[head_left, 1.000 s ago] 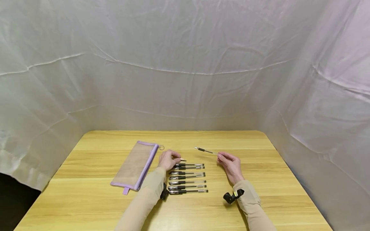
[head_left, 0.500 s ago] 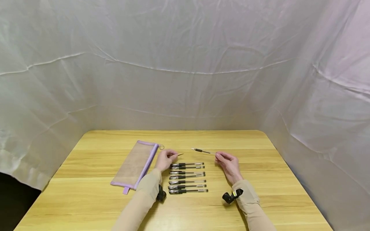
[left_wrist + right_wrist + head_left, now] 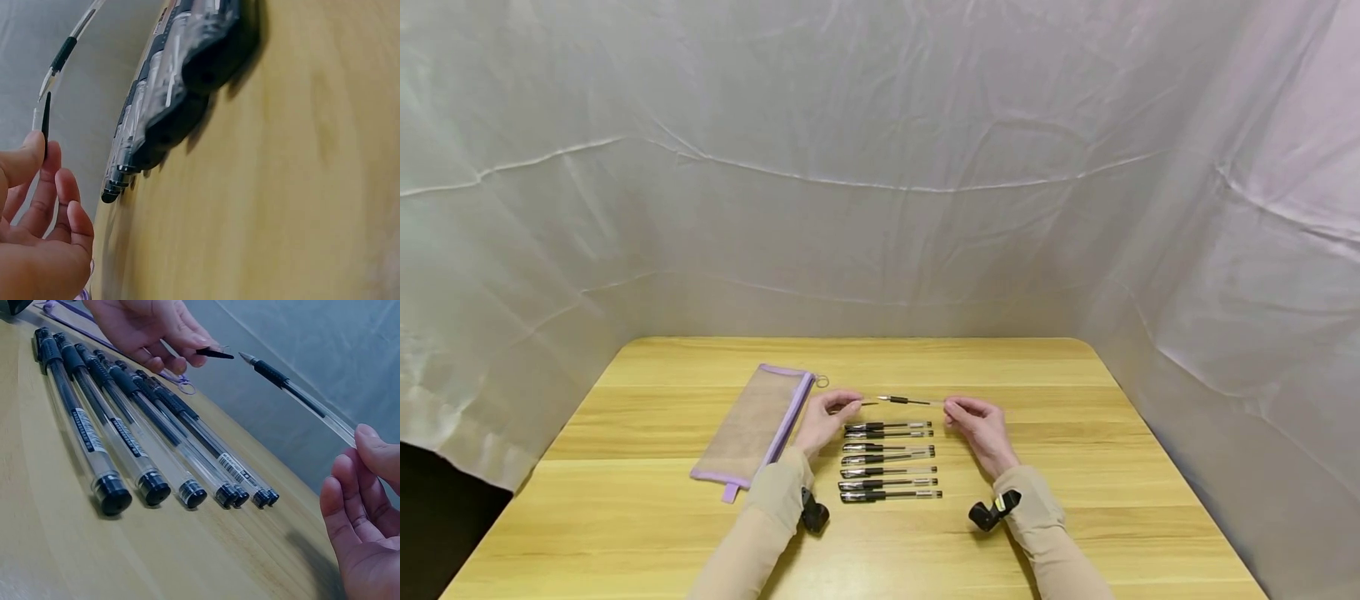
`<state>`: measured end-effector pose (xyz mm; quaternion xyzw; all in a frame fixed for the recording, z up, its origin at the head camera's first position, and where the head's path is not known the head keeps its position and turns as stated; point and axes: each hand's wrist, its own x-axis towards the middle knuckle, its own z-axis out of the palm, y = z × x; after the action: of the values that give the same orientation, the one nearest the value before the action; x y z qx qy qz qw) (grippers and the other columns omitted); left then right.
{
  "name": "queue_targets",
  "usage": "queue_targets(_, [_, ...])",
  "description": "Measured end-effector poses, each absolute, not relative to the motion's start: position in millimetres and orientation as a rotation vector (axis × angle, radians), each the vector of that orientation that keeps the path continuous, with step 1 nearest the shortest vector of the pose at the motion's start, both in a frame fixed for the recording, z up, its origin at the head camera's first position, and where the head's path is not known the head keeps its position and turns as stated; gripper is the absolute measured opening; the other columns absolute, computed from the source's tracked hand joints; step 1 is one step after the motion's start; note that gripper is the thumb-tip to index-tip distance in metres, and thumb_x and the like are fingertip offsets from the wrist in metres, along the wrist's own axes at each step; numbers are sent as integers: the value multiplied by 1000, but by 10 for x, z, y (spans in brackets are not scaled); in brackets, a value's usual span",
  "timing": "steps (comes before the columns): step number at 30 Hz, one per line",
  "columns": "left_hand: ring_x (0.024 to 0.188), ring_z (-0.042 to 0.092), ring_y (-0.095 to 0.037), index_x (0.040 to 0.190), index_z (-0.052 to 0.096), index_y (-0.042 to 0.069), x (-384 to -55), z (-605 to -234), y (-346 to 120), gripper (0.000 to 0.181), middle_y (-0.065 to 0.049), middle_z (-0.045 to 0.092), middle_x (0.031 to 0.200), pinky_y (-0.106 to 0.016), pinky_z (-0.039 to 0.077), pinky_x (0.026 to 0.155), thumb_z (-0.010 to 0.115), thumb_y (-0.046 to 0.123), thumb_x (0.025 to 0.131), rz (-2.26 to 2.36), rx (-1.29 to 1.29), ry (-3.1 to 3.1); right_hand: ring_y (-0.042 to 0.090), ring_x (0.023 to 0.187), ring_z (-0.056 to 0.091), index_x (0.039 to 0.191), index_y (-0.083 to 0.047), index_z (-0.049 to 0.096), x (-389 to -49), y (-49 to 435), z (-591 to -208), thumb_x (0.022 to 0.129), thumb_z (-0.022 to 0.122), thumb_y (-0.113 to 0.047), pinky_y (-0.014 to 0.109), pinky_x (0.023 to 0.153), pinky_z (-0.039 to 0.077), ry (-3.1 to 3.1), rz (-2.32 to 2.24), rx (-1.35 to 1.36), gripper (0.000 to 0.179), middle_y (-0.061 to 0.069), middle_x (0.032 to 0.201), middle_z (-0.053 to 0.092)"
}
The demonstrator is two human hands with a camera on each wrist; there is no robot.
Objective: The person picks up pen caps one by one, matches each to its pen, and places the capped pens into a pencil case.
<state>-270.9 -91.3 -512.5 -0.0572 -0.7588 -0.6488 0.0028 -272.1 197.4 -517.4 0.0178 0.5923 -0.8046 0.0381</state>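
My right hand (image 3: pixel 981 429) pinches the clear rear end of an uncapped gel pen (image 3: pixel 294 390) between thumb and fingers. The pen's bare tip points left, past a black grip section. Facing that tip, my left hand (image 3: pixel 824 419) pinches a clear pen cap (image 3: pixel 39 119) with a black clip, its clip end reaching toward the tip. Tip and cap nearly meet in both wrist views. Both are held up over the far side of a row of several capped gel pens (image 3: pixel 887 484), which lie side by side on the table with their caps to the left.
A purple-edged mesh zip pouch (image 3: pixel 748 421) lies left of the pens, partly behind the left sleeve. Its metal ring (image 3: pixel 822 381) sits at the far right corner. Grey cloth (image 3: pixel 880 250) hangs around the wooden table (image 3: pixel 1120 500).
My left hand has lifted the cap away from the pen row and drawn it slightly back. My right hand has brought the uncapped pen leftward, closing the gap to the cap.
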Motion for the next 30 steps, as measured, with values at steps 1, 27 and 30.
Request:
queue_targets(1, [90, 62, -8, 115, 70, -4, -2705, -5123, -913, 22, -23, 71, 113, -18, 50, 80, 66, 7, 96, -2047, -189, -2372, 11, 77, 69, 111, 8, 71, -2723, 1968, -5177, 91, 70, 1, 26, 77, 62, 1821, -2466, 54, 21, 0, 86, 74])
queue_targets(27, [89, 61, -9, 117, 70, -4, -2706, -5158, -883, 25, -24, 71, 112, -17, 50, 79, 68, 9, 95, -2086, -221, -2366, 12, 77, 68, 107, 2, 74, -2699, 1987, -5195, 91, 71, -1, 26, 76, 61, 1820, -2444, 21, 17, 3, 89, 74])
queue_targets(30, [89, 61, -8, 116, 71, -2, -2710, -5164, -878, 25, -23, 72, 112, -17, 50, 80, 69, 10, 95, -2065, -237, -2382, 11, 77, 68, 98, -8, 77, -2695, 1985, -5193, 90, 71, 1, 25, 76, 61, 1812, -2442, 22, 13, 2, 88, 74])
